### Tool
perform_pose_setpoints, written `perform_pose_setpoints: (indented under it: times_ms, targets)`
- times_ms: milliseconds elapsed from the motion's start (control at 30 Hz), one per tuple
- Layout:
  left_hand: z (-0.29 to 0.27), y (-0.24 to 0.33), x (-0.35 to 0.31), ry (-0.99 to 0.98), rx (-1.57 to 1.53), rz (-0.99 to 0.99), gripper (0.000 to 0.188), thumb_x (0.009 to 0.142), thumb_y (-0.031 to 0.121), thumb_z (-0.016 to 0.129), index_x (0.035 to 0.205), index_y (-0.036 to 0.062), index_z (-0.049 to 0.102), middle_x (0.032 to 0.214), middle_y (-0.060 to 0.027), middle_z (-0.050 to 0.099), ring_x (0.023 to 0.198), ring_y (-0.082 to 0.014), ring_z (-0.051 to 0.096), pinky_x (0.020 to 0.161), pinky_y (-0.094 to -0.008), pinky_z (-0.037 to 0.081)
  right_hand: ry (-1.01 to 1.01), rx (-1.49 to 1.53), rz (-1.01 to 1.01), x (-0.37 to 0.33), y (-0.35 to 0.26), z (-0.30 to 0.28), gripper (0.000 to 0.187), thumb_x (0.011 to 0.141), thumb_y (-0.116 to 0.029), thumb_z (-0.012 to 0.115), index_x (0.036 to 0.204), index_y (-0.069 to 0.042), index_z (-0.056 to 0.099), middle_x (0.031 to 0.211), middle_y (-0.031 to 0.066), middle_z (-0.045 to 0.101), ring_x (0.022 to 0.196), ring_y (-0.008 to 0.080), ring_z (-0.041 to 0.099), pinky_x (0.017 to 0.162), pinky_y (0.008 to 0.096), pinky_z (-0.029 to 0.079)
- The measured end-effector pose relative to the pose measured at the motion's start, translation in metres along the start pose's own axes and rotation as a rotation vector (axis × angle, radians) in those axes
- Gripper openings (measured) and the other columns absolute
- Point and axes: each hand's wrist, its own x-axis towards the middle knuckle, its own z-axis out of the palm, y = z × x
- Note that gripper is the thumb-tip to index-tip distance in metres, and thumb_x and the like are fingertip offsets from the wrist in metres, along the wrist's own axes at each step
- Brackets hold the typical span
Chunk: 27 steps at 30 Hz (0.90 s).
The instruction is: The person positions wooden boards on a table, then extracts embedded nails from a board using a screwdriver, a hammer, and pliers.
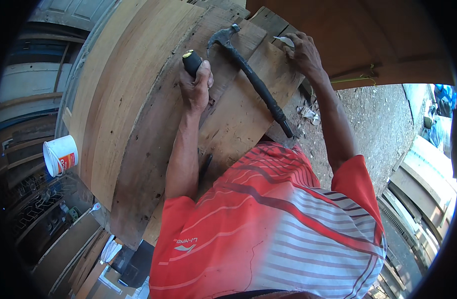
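Note:
My left hand (194, 88) is wrapped round a thick black handle with a yellowish end (191, 60), above the wooden boards (153, 107). What the handle belongs to is hidden by my fist. A claw hammer (253, 77) with a dark wrapped handle lies slantwise across the boards, between my hands. Over at the far right end of the boards, my right hand (304, 56) is closed at a small pale pointed piece (284, 40) that sticks out past the fingers. Its kind is too small to make out.
A slim dark tool (205, 167) lies on the boards beside my left forearm. At the left edge stands a white bucket (61, 155). A large brown panel (388, 40) rises at the far right, above dirt ground (368, 119). Stacked planks (412, 184) lie to the right.

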Motion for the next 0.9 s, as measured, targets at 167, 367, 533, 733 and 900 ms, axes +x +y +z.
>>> perform_pose_setpoints:
  times_ms: [167, 367, 533, 733, 900]
  targets:
    - [-0.002, 0.000, -0.002, -0.001, 0.032, 0.014, 0.018, 0.102, 0.018, 0.063, 0.108, 0.0055, 0.051, 0.083, -0.0003, 0.055, 0.060, -0.0058, 0.048, 0.052, -0.0235, 0.039, -0.273, 0.151, -0.012, 0.022, 0.018, -0.011, 0.035, 0.095, -0.021, 0.070, 0.127, -0.007, 0.070, 0.127, 0.0131, 0.068, 0.114, 0.0370, 0.064, 0.102, 0.0442, 0.052]
    - [-0.004, -0.002, 0.001, 0.003, 0.057, 0.002, 0.019, 0.102, 0.016, 0.066, 0.101, 0.0084, 0.048, 0.070, 0.0026, 0.053, 0.056, -0.0059, 0.050, 0.049, -0.0237, 0.041, -0.226, 1.207, 0.408, 0.053, -0.026, -0.080, 0.036, 0.105, -0.024, 0.065, 0.130, 0.002, 0.065, 0.121, 0.0124, 0.070, 0.107, 0.0228, 0.070, 0.097, 0.0357, 0.057]
    - [-0.001, 0.000, 0.001, 0.001, 0.037, 0.023, 0.019, 0.101, 0.016, 0.066, 0.101, 0.0083, 0.048, 0.071, 0.0021, 0.054, 0.056, -0.0059, 0.050, 0.049, -0.0237, 0.041, -0.155, 1.473, 0.220, 0.069, -0.057, -0.120, 0.036, 0.104, -0.023, 0.066, 0.132, 0.001, 0.065, 0.123, 0.0096, 0.069, 0.116, 0.0197, 0.066, 0.106, 0.0386, 0.053]
    - [0.008, 0.003, -0.001, 0.040, 0.052, 0.045, 0.016, 0.102, 0.017, 0.064, 0.100, 0.0097, 0.049, 0.075, 0.0029, 0.052, 0.058, -0.0048, 0.048, 0.050, -0.0232, 0.039, -0.102, 1.457, 0.158, 0.081, -0.082, -0.143, 0.036, 0.103, -0.023, 0.068, 0.131, 0.000, 0.066, 0.124, 0.0074, 0.068, 0.115, 0.0196, 0.066, 0.111, 0.0423, 0.048]
    - [-0.007, 0.002, -0.005, 0.005, 0.078, -0.003, 0.023, 0.101, 0.018, 0.067, 0.108, 0.0080, 0.048, 0.074, 0.0034, 0.053, 0.060, -0.0041, 0.051, 0.051, -0.0223, 0.043, -0.148, 1.442, 0.135, 0.086, -0.133, -0.135, 0.032, 0.102, -0.023, 0.068, 0.122, 0.002, 0.069, 0.109, 0.0079, 0.072, 0.098, 0.0140, 0.067, 0.085, 0.0299, 0.056]
